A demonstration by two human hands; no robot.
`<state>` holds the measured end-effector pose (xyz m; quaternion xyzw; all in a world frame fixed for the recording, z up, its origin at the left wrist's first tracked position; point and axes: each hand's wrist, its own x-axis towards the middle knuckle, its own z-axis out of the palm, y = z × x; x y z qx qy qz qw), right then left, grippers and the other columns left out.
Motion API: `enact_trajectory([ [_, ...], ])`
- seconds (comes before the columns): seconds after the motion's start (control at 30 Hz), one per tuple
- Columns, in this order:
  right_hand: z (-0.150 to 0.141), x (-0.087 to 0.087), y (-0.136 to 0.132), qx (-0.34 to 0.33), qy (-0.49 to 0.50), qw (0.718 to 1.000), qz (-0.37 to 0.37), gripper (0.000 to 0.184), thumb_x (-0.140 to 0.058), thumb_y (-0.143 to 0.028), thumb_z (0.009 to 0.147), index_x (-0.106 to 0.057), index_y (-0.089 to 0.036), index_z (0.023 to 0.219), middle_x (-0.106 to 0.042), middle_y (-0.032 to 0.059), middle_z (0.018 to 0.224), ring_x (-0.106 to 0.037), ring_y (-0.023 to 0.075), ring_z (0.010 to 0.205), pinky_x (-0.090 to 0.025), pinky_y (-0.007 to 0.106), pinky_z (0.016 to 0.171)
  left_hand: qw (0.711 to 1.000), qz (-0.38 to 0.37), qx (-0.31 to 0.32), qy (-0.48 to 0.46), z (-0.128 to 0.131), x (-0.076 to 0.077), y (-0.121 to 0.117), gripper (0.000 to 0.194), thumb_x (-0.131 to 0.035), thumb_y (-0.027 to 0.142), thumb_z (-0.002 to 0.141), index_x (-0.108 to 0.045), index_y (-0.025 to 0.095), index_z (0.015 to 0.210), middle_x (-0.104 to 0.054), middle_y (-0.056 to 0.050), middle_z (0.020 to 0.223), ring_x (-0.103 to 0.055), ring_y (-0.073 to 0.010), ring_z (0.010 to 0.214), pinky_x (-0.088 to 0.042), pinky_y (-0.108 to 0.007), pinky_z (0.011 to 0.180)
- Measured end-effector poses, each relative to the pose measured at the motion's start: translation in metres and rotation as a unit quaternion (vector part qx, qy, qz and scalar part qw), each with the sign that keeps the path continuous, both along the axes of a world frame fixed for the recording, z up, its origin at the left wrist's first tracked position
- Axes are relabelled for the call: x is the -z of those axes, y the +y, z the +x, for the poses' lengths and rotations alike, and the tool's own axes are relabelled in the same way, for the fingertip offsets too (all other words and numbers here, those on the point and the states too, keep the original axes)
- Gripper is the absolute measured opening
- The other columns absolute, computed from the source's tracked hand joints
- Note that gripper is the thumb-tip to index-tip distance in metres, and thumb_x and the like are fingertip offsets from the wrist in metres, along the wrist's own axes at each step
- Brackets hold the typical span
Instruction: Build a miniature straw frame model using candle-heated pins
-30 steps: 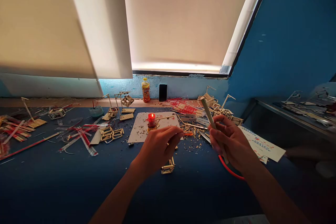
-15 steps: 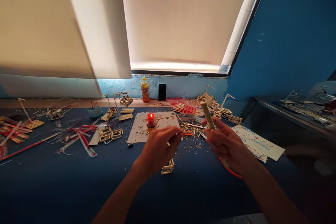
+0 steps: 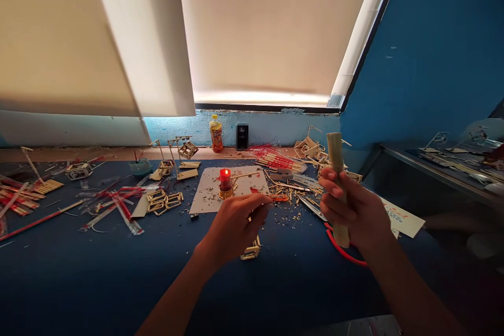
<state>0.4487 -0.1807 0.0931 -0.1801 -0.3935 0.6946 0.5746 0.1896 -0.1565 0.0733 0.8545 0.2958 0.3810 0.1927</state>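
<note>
My left hand (image 3: 239,228) is closed in a pinch above the middle of the table. What its fingertips hold, if anything, I cannot make out. To the right, my right hand (image 3: 352,209) is wrapped round a flat, pale yellowish strip (image 3: 335,152), held nearly upright with both ends showing. A small frame of short sticks (image 3: 252,249) is partly hidden below my left hand. Just beyond that hand, a lit red candle (image 3: 226,178) stands on a white board (image 3: 205,192). Red-handled scissors (image 3: 342,252) lie under my right hand.
Stick frames (image 3: 164,201) and red-wrapped sticks (image 3: 122,205) lie on the left. Another stick bundle (image 3: 277,160) and printed abrasive sheets (image 3: 405,216) are on the right. A drink bottle (image 3: 216,134) and a dark phone (image 3: 242,137) stand by the wall.
My right hand has turned and moved slightly right, bringing the strip from a slant to nearly upright with its broad face showing. My left hand has hardly moved.
</note>
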Motion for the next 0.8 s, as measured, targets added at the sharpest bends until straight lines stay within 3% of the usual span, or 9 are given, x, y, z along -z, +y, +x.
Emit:
enact_trajectory([
  [0.23, 0.018, -0.007, 0.001, 0.011, 0.023, 1.0, -0.014, 0.012, -0.063, -0.031, 0.098, -0.064, -0.02, 0.094, -0.047, -0.0083, 0.068, -0.009, 0.0011, 0.04, -0.014, 0.017, 0.033, 0.999, 0.018, -0.032, 0.013, -0.01, -0.002, 0.002, 0.018, -0.053, 0.024, 0.102, -0.067, 0.018, 0.091, -0.068, 0.003, 0.072, -0.054, -0.0085, 0.059, -0.037, -0.021, 0.06],
  [0.37, 0.019, -0.007, -0.001, 0.059, -0.075, 0.995, -0.021, 0.03, -0.068, -0.043, 0.095, -0.065, -0.025, 0.118, -0.053, -0.0047, 0.074, -0.029, 0.0044, 0.046, -0.035, 0.017, 0.04, 0.998, 0.044, -0.043, -0.02, -0.016, -0.007, 0.001, 0.016, -0.053, 0.023, 0.101, -0.068, 0.019, 0.094, -0.073, 0.001, 0.081, -0.061, -0.009, 0.066, -0.042, -0.019, 0.064],
  [0.47, 0.014, -0.005, -0.002, 0.108, -0.146, 0.983, -0.026, 0.031, -0.072, -0.043, 0.092, -0.065, -0.025, 0.117, -0.052, -0.0037, 0.071, -0.043, 0.0084, 0.054, -0.044, 0.019, 0.047, 0.995, 0.055, -0.066, -0.053, -0.02, -0.008, -0.001, 0.014, -0.055, 0.022, 0.1, -0.069, 0.019, 0.096, -0.075, 0.0, 0.084, -0.065, -0.0095, 0.071, -0.045, -0.017, 0.066],
  [0.57, 0.011, -0.003, -0.005, 0.114, -0.165, 0.98, -0.02, 0.023, -0.067, -0.043, 0.095, -0.063, -0.024, 0.107, -0.046, -0.0061, 0.061, -0.039, 0.0071, 0.048, -0.038, 0.017, 0.041, 0.992, 0.048, -0.09, -0.077, -0.023, -0.003, -0.005, 0.013, -0.058, 0.022, 0.099, -0.07, 0.018, 0.092, -0.074, 0.0, 0.081, -0.064, -0.0091, 0.067, -0.045, -0.016, 0.061],
  [0.73, 0.011, 0.0, -0.01, 0.087, -0.201, 0.976, 0.017, 0.032, -0.079, -0.03, 0.087, -0.055, -0.031, 0.11, -0.061, -0.0062, 0.087, -0.035, -0.0007, 0.038, -0.031, 0.012, 0.032, 0.986, 0.018, -0.125, -0.113, -0.024, 0.006, -0.01, 0.015, -0.06, 0.022, 0.097, -0.071, 0.017, 0.088, -0.07, 0.001, 0.071, -0.056, -0.0076, 0.055, -0.042, -0.016, 0.053],
  [0.8, 0.01, 0.002, -0.012, 0.089, -0.221, 0.97, 0.04, 0.032, -0.078, -0.026, 0.088, -0.055, -0.032, 0.108, -0.061, -0.007, 0.086, -0.036, -0.0011, 0.036, -0.032, 0.012, 0.031, 0.984, 0.007, -0.132, -0.123, -0.024, 0.007, -0.012, 0.016, -0.06, 0.022, 0.097, -0.072, 0.017, 0.088, -0.067, 0.002, 0.065, -0.051, -0.0067, 0.05, -0.038, -0.017, 0.049],
])
